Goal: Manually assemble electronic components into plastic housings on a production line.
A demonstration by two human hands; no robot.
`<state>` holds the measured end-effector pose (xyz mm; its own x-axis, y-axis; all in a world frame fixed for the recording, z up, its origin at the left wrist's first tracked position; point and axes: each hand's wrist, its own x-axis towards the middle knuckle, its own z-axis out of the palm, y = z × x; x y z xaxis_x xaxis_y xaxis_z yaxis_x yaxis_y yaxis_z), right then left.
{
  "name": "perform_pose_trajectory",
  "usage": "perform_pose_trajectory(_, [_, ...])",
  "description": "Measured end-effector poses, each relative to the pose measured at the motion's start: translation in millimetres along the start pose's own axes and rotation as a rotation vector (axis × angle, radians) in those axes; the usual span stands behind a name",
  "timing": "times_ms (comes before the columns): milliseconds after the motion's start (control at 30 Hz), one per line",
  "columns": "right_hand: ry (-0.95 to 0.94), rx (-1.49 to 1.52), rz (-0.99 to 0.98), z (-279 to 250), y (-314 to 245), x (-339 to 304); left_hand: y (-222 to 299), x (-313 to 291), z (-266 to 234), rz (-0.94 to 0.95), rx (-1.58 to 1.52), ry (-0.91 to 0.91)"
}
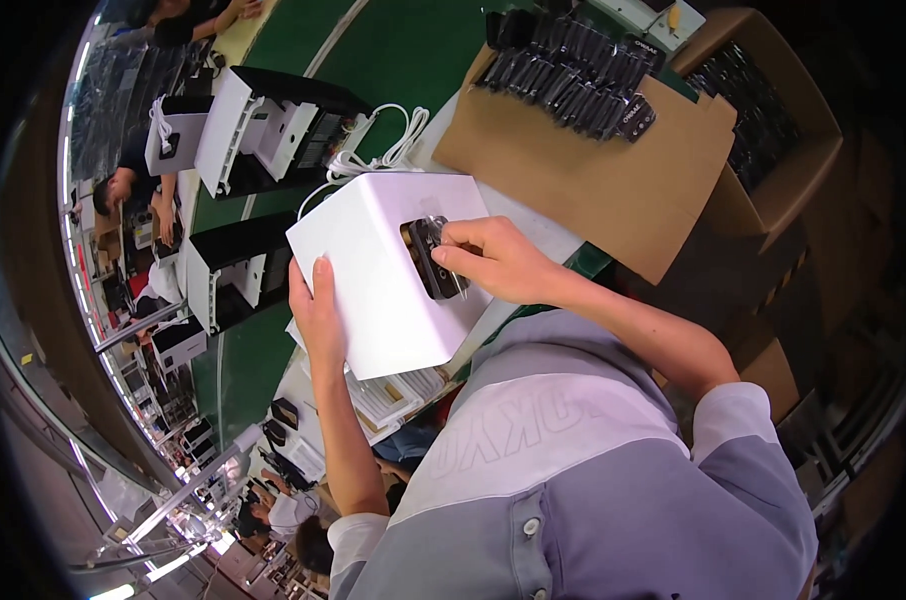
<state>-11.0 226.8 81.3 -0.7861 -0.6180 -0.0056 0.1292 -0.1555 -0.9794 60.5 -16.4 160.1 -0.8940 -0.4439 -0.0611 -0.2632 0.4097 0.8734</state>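
A white box-shaped appliance housing (363,290) sits tilted in front of me at the bench edge. My left hand (318,308) lies along its left side, fingers stretched out and thumb on the white face. On the side facing right is a dark recess (411,238). A slim black remote control (432,262) in clear film is at this recess, partly inside it. My right hand (495,262) pinches its film with thumb and forefinger. How deep the remote control sits, I cannot tell. A white cable (378,150) lies coiled behind the housing.
Several similar white-and-black housings (235,135) stand on the green conveyor (235,350) to the left. Black wrapped pieces (573,85) lie piled on a cardboard sheet (593,190); more fill a carton (808,130) at right. Co-workers (138,185) are along the far side.
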Motion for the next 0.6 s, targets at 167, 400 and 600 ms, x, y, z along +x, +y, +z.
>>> perform_pose_trajectory(167, [-0.028,-0.031,0.002,7,-6,4,0,-3,-3,0.003,-0.003,0.016])
perform_pose_trajectory(400, [-0.094,-0.034,0.03,14,-7,11,-6,-5,-10,0.001,-0.014,0.022])
perform_pose_trajectory(600, [-0.151,-0.027,0.07,18,-2,14,-20,-2,-18,0.031,0.006,-0.012])
